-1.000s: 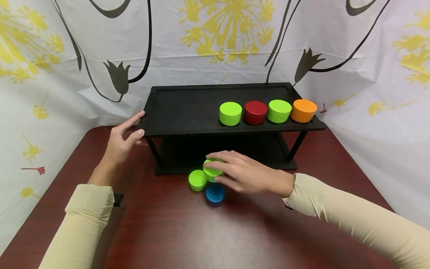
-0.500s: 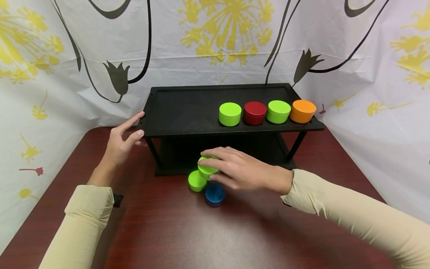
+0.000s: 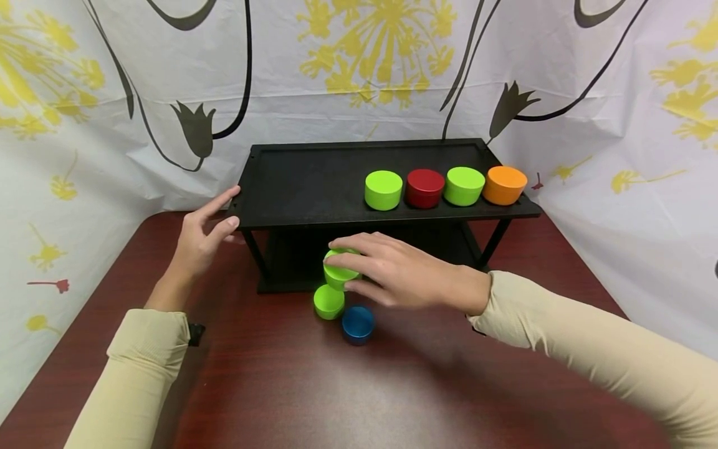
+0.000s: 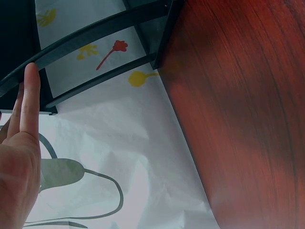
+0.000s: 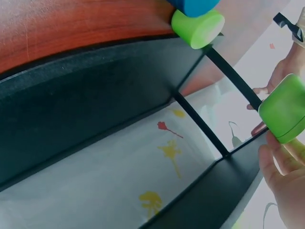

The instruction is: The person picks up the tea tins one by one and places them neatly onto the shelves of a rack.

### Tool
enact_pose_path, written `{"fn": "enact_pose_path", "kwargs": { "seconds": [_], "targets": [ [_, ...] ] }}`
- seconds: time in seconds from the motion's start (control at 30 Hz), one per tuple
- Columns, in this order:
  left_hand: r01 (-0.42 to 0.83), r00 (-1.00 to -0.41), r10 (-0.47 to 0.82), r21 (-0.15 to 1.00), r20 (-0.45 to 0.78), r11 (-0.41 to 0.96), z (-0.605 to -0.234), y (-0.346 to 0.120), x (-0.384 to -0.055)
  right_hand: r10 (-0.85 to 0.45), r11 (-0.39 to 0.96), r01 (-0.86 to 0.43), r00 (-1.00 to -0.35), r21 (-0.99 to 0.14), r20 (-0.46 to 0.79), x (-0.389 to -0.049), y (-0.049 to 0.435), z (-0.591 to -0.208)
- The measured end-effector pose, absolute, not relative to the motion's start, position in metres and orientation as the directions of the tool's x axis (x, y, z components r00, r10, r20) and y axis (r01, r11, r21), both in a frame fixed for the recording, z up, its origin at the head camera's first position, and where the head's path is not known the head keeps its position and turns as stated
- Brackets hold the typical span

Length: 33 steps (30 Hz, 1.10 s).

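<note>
My right hand (image 3: 392, 271) holds a lime-green round tin (image 3: 336, 278) by its sides, raised in front of the black two-tier shelf (image 3: 308, 184). The right wrist view shows this green tin (image 5: 285, 109) at the fingertips, near the upper tier's height. Below it a second green tin (image 3: 328, 302) sits on the table, with a blue tin (image 3: 358, 324) to its right. At the shelf's left end, my left hand (image 3: 196, 240) rests straight fingers along the top tier's edge, thumb at the front corner. Its fingers (image 4: 30, 102) touch the black rim in the left wrist view.
Along the top tier's front right stand a green tin (image 3: 384, 191), a red tin (image 3: 425, 189), another green tin (image 3: 464, 186) and an orange tin (image 3: 505, 186). The dark red table (image 3: 269, 380) runs up to a patterned white sheet (image 3: 314, 118) behind and at both sides.
My right hand has lifted the green tin up and to the left, away from above the blue tin. The left hand stays at the shelf's edge.
</note>
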<state>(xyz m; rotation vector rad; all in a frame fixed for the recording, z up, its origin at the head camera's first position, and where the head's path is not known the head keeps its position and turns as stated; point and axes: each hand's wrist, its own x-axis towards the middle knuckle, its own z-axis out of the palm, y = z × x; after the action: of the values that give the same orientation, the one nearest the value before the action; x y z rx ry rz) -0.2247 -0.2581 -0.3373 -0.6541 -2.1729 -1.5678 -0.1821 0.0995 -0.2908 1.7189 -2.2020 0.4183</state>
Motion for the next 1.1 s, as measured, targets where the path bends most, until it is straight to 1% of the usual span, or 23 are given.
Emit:
{"fn": "enact_pose_path", "kwargs": {
  "seconds": [0.33,0.53,0.77,1.0,1.1],
  "targets": [
    [0.576,-0.817,0.149,0.773,0.557,0.268,-0.338,-0.257,-0.225,-0.876,0.235,-0.972,-0.223,-0.023,0.427,-0.181,0.095,-0.275],
    [0.578,-0.816,0.147,0.773,0.560,0.262,-0.337,-0.257,-0.225,-0.875,0.244,-0.969,-0.238,-0.039,0.421,-0.183,0.092,-0.265],
    [0.578,-0.816,0.149,0.778,0.559,0.246,-0.337,-0.258,-0.225,-0.870,0.257,-0.966,-0.245,-0.029,0.429,-0.187,0.089,-0.259],
    [0.572,-0.820,0.149,0.780,0.553,0.254,-0.337,-0.259,-0.225,-0.870,0.244,-0.970,-0.222,-0.007,0.439,-0.188,0.086,-0.254],
    [0.572,-0.820,0.153,0.780,0.552,0.252,-0.337,-0.259,-0.225,-0.868,0.246,-0.969,-0.222,-0.004,0.444,-0.190,0.084,-0.250]
  ]
}}
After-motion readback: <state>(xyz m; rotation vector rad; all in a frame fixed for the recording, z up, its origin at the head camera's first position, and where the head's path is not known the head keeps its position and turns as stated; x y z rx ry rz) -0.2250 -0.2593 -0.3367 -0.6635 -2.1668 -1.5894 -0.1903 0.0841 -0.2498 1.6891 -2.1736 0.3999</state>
